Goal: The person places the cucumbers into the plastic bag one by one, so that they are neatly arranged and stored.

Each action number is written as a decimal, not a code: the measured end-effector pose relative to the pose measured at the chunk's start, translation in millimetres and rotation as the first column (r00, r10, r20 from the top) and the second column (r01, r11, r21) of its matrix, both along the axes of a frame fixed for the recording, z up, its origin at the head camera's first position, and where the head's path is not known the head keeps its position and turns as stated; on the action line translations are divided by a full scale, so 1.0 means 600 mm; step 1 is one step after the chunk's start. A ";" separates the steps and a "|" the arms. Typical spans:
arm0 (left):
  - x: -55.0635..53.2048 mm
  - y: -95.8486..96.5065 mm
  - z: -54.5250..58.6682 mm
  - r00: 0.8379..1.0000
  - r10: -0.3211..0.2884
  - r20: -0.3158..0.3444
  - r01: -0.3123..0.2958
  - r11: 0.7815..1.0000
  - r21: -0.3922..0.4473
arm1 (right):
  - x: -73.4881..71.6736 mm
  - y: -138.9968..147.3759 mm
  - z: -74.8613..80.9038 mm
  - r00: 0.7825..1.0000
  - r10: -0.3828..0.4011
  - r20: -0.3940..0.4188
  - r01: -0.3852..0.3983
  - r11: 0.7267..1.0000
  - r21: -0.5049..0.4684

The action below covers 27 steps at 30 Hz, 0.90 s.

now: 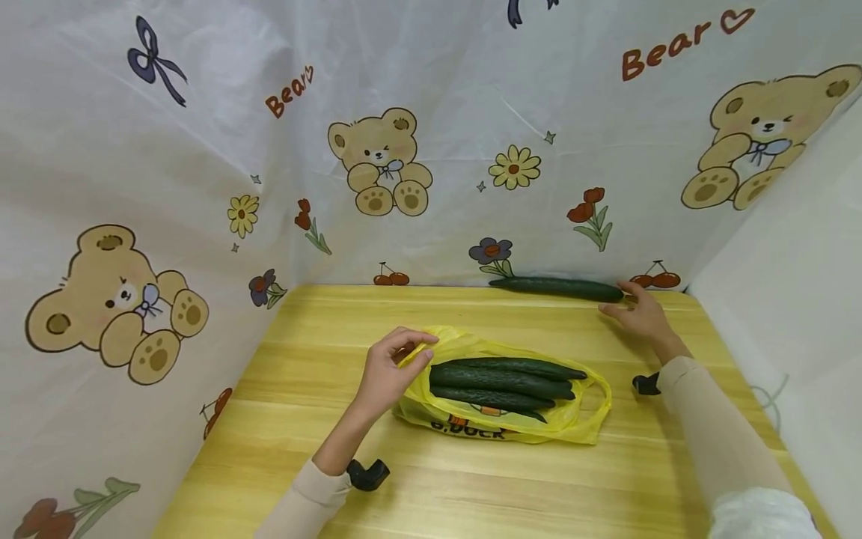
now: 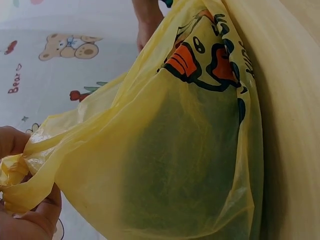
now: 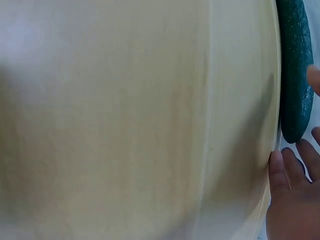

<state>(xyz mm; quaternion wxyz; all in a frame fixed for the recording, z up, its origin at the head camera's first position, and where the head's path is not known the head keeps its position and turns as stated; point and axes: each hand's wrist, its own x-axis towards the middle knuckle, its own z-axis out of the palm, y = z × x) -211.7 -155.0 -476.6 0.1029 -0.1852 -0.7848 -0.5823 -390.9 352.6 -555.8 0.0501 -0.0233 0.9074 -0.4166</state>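
Observation:
A yellow plastic bag [image 1: 417, 415] printed with a cartoon duck lies on its side at mid-table, its mouth toward the right. Several dark green cucumbers [image 1: 501, 383] show inside it, side by side. My left hand [image 1: 384, 374] pinches gathered plastic at the bag's left end; the left wrist view shows the bunched film between thumb and fingers. Along the table's back edge lies a single cucumber [image 1: 555, 287]. My right hand [image 1: 643, 316] is at that cucumber's right end, fingers spread; in the right wrist view the fingertips [image 3: 290, 152] are right at its rounded tip.
The wood-grain table [image 1: 283, 419] meets a white sheet [image 1: 444, 247] printed with bears and flowers at the back and left. A plain white wall [image 1: 795, 299] stands on the right. A black wrist device [image 1: 367, 474] sits at my left wrist, another [image 1: 646, 385] at my right.

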 end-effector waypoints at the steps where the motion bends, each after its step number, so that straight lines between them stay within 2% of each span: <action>1: 0.000 0.000 0.000 1.000 0.000 -0.004 0.000 1.000 -0.002 | -0.003 0.001 0.000 1.000 0.008 0.003 -0.008 1.000 0.008; 5: 0.002 0.000 0.000 1.000 -0.003 -0.005 0.003 1.000 -0.003 | -0.016 0.002 -0.003 0.999 0.039 0.014 -0.040 0.998 0.042; 8: 0.002 0.000 -0.001 1.000 -0.010 0.001 0.010 1.000 0.001 | -0.019 -0.002 -0.005 0.999 0.035 0.014 -0.036 0.997 0.062; 15: 0.002 0.000 0.001 1.000 -0.003 -0.011 0.004 1.000 0.008 | -0.018 -0.010 -0.011 0.995 0.051 -0.081 -0.041 0.993 0.114; 20: 0.002 0.000 -0.001 1.000 -0.010 -0.013 0.011 1.000 0.008 | -0.015 -0.014 -0.013 0.993 0.089 -0.074 -0.075 0.983 0.166; 24: 0.001 0.000 -0.001 1.000 -0.012 -0.010 0.012 1.000 0.002 | -0.016 -0.017 -0.009 0.987 0.126 -0.103 -0.104 0.975 0.198; 27: -0.001 0.003 0.002 1.000 -0.012 -0.002 0.012 1.000 -0.023 | -0.010 -0.012 -0.010 0.986 0.132 -0.100 -0.108 0.971 0.214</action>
